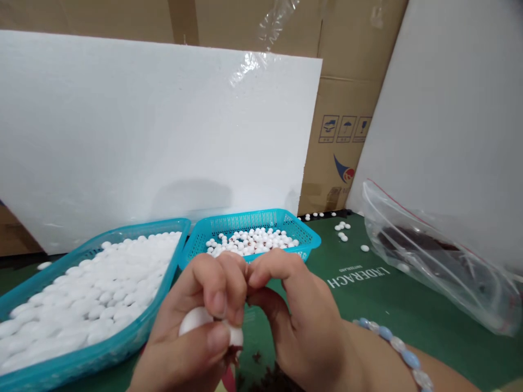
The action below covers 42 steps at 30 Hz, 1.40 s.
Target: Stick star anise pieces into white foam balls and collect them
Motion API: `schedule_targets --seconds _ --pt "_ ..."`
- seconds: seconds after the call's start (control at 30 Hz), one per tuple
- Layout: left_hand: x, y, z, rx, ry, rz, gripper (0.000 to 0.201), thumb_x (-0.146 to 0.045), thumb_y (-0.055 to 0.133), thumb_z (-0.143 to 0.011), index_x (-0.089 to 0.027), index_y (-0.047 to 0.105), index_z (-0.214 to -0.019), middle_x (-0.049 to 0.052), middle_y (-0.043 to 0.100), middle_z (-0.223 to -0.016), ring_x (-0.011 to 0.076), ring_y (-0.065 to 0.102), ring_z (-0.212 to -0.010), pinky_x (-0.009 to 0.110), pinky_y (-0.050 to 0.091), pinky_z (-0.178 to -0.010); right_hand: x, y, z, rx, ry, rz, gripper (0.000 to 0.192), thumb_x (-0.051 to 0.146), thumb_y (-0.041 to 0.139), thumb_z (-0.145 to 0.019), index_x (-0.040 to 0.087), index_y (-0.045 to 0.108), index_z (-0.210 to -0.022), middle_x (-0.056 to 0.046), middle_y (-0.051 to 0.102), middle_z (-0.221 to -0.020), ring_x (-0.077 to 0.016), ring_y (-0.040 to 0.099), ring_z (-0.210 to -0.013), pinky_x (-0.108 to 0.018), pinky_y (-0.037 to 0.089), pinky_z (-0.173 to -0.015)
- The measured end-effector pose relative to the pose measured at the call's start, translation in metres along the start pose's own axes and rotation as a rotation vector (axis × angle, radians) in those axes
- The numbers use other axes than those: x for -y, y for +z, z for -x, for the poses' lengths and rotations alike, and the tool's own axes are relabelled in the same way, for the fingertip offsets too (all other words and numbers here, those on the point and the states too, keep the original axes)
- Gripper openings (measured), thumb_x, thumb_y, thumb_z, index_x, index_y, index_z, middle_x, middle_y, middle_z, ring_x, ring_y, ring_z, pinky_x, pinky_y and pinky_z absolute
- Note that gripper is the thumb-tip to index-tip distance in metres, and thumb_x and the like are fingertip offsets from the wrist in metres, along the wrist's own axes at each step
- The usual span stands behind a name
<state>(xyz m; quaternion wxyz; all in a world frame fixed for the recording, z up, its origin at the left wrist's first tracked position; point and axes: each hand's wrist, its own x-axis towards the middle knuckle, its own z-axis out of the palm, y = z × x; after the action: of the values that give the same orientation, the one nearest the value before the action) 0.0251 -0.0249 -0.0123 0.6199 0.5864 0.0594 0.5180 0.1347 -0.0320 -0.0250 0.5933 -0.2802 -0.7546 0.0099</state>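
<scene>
My left hand [200, 321] is closed around a few smooth white balls [195, 321]. One shows in the palm, and another lies near the thumb tip with reddish-brown bits on its lower edge. My right hand [302, 316] is pinched, thumb against index finger, right beside the left fingertips. A small dark reddish bit shows between its fingers, too little to name. Both hands are held above the green table mat, in front of two turquoise plastic baskets.
The large turquoise basket [161, 305] at left is full of white balls. A smaller one [312, 239] behind my hands holds balls with reddish-brown bits. Loose balls [342, 225] and a clear zip bag [449, 261] with dark contents lie at right. White boards [163, 125] and cardboard stand behind.
</scene>
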Motion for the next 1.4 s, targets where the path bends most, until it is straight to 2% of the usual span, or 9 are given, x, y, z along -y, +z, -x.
schedule_targets --seconds 0.17,0.27,0.5,0.7,0.93,1.03,1.2,1.33,1.4 --pt "-0.005 0.002 -0.004 -0.138 -0.071 0.099 0.01 -0.014 0.052 -0.052 -0.019 0.043 -0.051 -0.003 0.039 -0.047 0.0069 0.037 -0.05 0.015 0.034 -0.043 -0.002 0.005 -0.005 -0.114 -0.086 0.044 0.014 0.005 0.034 -0.069 0.019 0.034 -0.073 0.0 0.047 -0.061 -0.0079 0.047 -0.054 -0.016 0.042 -0.048" --pt "-0.004 0.001 -0.009 -0.216 -0.053 0.151 0.01 -0.01 0.046 -0.051 -0.018 0.04 -0.05 -0.003 0.039 -0.046 0.0065 0.037 -0.049 0.016 0.037 -0.049 -0.006 0.008 -0.007 -0.159 -0.126 0.036 0.012 0.006 0.035 -0.071 0.017 0.039 -0.073 -0.001 0.047 -0.062 -0.0071 0.047 -0.056 -0.014 0.043 -0.051" --pt "-0.005 0.001 -0.011 -0.247 -0.021 0.186 0.009 -0.009 0.043 -0.049 -0.017 0.039 -0.048 -0.003 0.04 -0.045 0.0062 0.04 -0.05 0.015 0.04 -0.05 -0.014 0.008 -0.008 -0.108 -0.189 0.034 0.017 0.007 0.033 -0.075 0.012 0.046 -0.085 -0.003 0.051 -0.069 -0.0075 0.047 -0.064 -0.015 0.043 -0.057" --pt "-0.01 0.008 -0.013 -0.288 -0.012 0.182 0.008 -0.009 0.047 -0.044 -0.016 0.042 -0.045 -0.003 0.043 -0.04 0.0055 0.045 -0.054 0.013 0.044 -0.06 -0.016 0.008 -0.01 -0.141 -0.19 -0.019 0.012 0.009 0.038 -0.074 0.012 0.048 -0.07 -0.003 0.05 -0.062 -0.0076 0.045 -0.06 -0.016 0.041 -0.054" --pt "-0.011 0.002 -0.01 -0.197 -0.034 0.183 0.006 -0.011 0.048 -0.045 -0.016 0.045 -0.047 -0.003 0.042 -0.039 0.0041 0.043 -0.048 0.013 0.043 -0.064 -0.016 0.007 -0.01 -0.1 -0.105 -0.12 0.012 0.01 0.039 -0.073 0.016 0.047 -0.067 0.0 0.051 -0.063 -0.0082 0.047 -0.061 -0.019 0.041 -0.054" --pt "-0.015 -0.002 -0.009 -0.131 -0.071 0.179 0.006 -0.011 0.047 -0.046 -0.017 0.045 -0.048 -0.003 0.043 -0.04 0.0043 0.041 -0.045 0.014 0.043 -0.057 -0.015 0.005 -0.011 -0.076 -0.066 -0.136 0.011 0.011 0.04 -0.072 0.015 0.047 -0.064 -0.001 0.051 -0.061 -0.0082 0.047 -0.06 -0.018 0.04 -0.053" --pt "-0.024 -0.001 -0.011 -0.091 -0.127 0.068 0.008 -0.01 0.045 -0.044 -0.017 0.045 -0.047 -0.001 0.042 -0.035 0.0087 0.042 -0.045 0.02 0.04 -0.047 -0.011 -0.001 -0.015 0.01 -0.014 -0.149 0.011 0.011 0.043 -0.07 0.016 0.047 -0.061 0.001 0.05 -0.058 -0.0071 0.045 -0.056 -0.016 0.039 -0.05" --pt "-0.027 0.001 -0.011 -0.014 -0.176 0.016 0.009 -0.009 0.044 -0.045 -0.017 0.045 -0.049 -0.003 0.041 -0.033 0.0049 0.033 -0.032 0.02 0.034 -0.039 -0.006 -0.004 -0.016 0.068 0.013 -0.167 0.012 0.011 0.041 -0.07 0.014 0.047 -0.06 0.0 0.05 -0.059 -0.0068 0.044 -0.054 -0.017 0.038 -0.048" --pt "-0.027 0.0 -0.01 -0.019 -0.188 -0.007 0.008 -0.011 0.044 -0.044 -0.017 0.044 -0.049 -0.004 0.04 -0.033 0.0052 0.032 -0.032 0.02 0.034 -0.038 -0.005 -0.004 -0.015 0.077 0.013 -0.176 0.013 0.01 0.04 -0.07 0.014 0.045 -0.06 0.001 0.048 -0.058 -0.0056 0.042 -0.049 -0.016 0.037 -0.045"
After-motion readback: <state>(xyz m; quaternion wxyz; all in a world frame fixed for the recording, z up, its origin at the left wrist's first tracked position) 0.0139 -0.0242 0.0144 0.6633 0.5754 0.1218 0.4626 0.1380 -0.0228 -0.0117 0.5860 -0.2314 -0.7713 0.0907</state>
